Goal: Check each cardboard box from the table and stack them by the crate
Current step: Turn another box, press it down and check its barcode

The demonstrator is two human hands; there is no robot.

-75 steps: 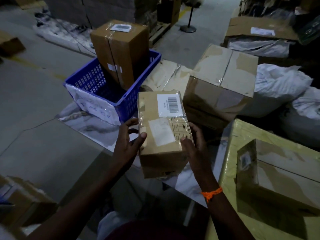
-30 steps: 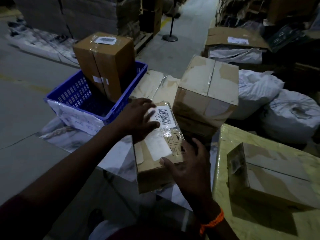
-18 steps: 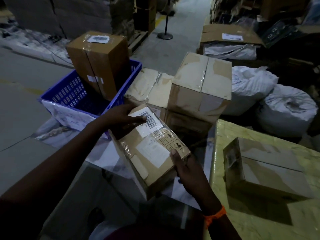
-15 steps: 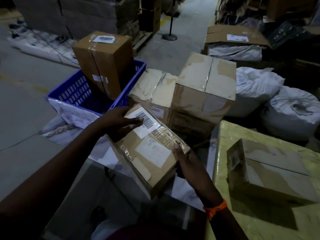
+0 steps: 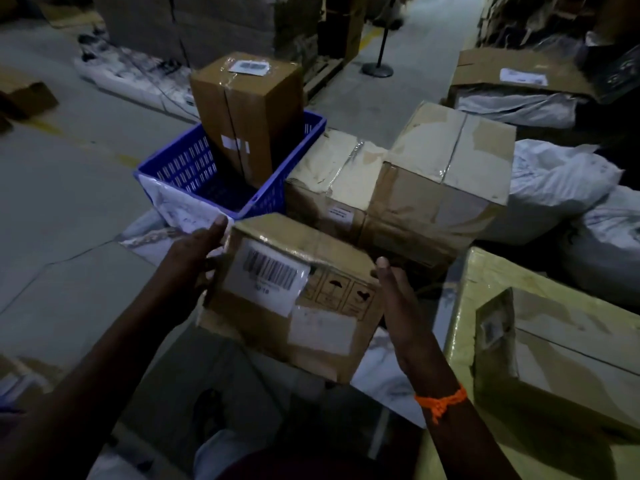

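The small cardboard box (image 5: 277, 327) is up off the floor, carried between both hands, just short of the blue crate (image 5: 173, 168) at eleven o'clock. The left hand (image 5: 194, 251) presses against its left end with the fingers that show lying straight. The right hand (image 5: 398, 299) lies flat and straight-fingered against its right side, so the box is squeezed between palms rather than clutched. An orange thread band (image 5: 441, 401) circles the right wrist.

The box is plain brown corrugated board wrapped in glossy clear tape that wrinkles at the edges. On top sits a white barcode label (image 5: 273, 271); the small print under the bars is too blurred to read. Beside it is a row of black handling symbols, one like an umbrella, and a blank pale patch.

The crate is slotted plastic with a white sheet over its near wall, and a tall taped carton (image 5: 246, 116) stands in it with a label on top. At one o'clock, two worn cartons (image 5: 446, 168) with torn tape sit beside the crate. At three o'clock a yellowish wrapped surface (image 5: 485, 278) bears another carton (image 5: 561, 348). White woven sacks (image 5: 561, 181) slump at two o'clock.
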